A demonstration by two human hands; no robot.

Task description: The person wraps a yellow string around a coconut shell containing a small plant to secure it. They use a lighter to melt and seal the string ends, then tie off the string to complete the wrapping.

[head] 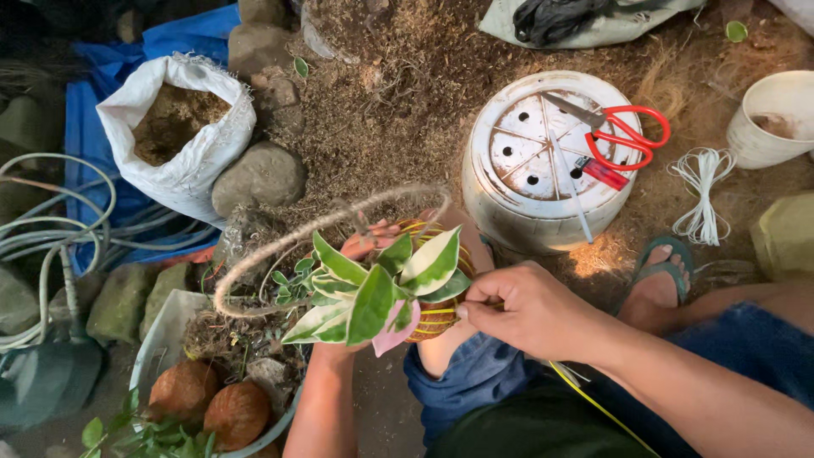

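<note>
My left hand [366,242] reaches up from below and cups a small round coir ball [434,318] wound with yellow string, mostly hidden behind the plant. A plant with green and cream leaves [381,288] and one pink leaf grows out of the ball. My right hand [517,309] pinches the yellow string at the ball's right side; a yellow strand [593,403] trails back along my forearm. A loop of rough brown twine [288,246] arcs up and left from the ball.
An upturned white pot [543,161] carries red-handled scissors [619,136] and a thin stick. A white cord bundle [702,191], a white bucket [776,119], an open sack of coir [182,127], stones, hoses at left, and a tub with brown coir balls [212,403] surround me. My sandalled foot [666,280] rests right.
</note>
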